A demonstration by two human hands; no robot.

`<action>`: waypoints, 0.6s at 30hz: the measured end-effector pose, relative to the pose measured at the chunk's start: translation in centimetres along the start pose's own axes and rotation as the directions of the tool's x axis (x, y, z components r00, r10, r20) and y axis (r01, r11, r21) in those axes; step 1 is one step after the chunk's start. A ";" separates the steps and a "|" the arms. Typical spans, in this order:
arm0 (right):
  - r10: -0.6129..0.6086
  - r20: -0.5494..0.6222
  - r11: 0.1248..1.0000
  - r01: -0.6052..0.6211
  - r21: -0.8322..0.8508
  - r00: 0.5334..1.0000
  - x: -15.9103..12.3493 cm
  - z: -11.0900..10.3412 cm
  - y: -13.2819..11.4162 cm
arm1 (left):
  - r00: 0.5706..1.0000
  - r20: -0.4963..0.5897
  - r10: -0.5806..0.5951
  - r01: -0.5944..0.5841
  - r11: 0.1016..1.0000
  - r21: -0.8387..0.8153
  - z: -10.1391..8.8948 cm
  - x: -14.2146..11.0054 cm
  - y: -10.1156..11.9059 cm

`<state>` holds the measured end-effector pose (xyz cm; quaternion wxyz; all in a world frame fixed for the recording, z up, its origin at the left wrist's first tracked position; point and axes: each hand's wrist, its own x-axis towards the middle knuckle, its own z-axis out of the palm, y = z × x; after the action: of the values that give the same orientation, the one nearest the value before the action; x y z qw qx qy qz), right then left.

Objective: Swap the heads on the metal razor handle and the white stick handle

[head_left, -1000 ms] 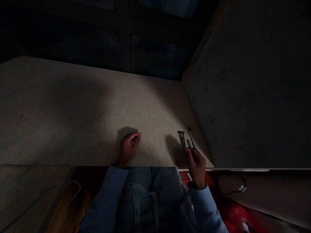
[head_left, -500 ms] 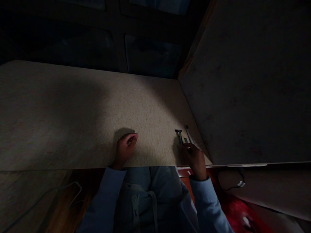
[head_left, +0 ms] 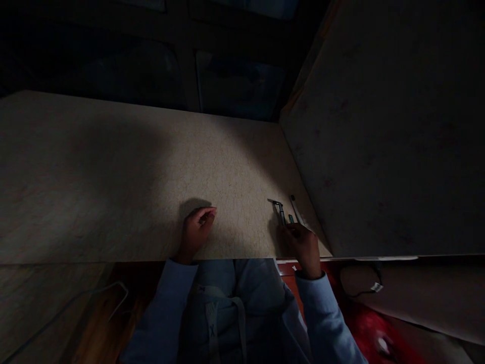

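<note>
My right hand [head_left: 301, 243] is closed at the table's right front, its fingers pinching the lower handle of a dark razor [head_left: 282, 211]. The razor's head points away from me and is seen nearly edge-on. Just right of it lies a small green object [head_left: 291, 218], partly hidden by my fingers. Further right, a slim toothbrush [head_left: 296, 208] with a dark head lies slantwise near the wall. My left hand [head_left: 196, 231] rests on the table near the front edge, fingers curled and tips together, with nothing visible in them.
The pale table [head_left: 227, 167] runs far to the left. A wall panel [head_left: 382, 151] rises along its right side, and a dark window [head_left: 238, 83] stands behind. Below are a cable [head_left: 83, 292] on the left and a red cloth [head_left: 373, 328] on the right.
The razor has been turned in my right hand, so its head went from a flat T shape to a thin slanted edge, shifted slightly left. My left hand has stayed put.
</note>
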<state>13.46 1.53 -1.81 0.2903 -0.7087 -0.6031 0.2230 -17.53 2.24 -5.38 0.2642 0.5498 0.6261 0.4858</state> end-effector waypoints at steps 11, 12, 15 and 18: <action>0.058 0.372 0.769 -0.279 0.575 0.926 -2.3 1.8 -4.5 | 1.000 -0.007 -0.009 0.009 0.999 -0.037 0.1 -0.1 0.2; 0.048 0.402 0.750 -0.299 0.590 0.914 -2.3 2.3 -4.9 | 1.000 -0.013 -0.009 0.008 0.999 -0.043 0.1 -0.1 0.3; -0.015 0.455 0.711 -0.310 0.632 0.891 -1.9 4.0 -6.0 | 1.000 -0.022 -0.020 0.018 0.998 -0.065 0.1 -0.2 0.9; -0.110 0.469 0.685 -0.275 0.675 0.876 -1.2 5.9 -7.1 | 0.999 -0.013 -0.046 0.044 0.992 -0.121 0.0 -0.3 1.5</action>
<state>4.19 1.88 -1.33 0.3785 -0.4864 -0.4837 0.6214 -16.84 1.79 -4.09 0.3027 0.5149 0.6098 0.5209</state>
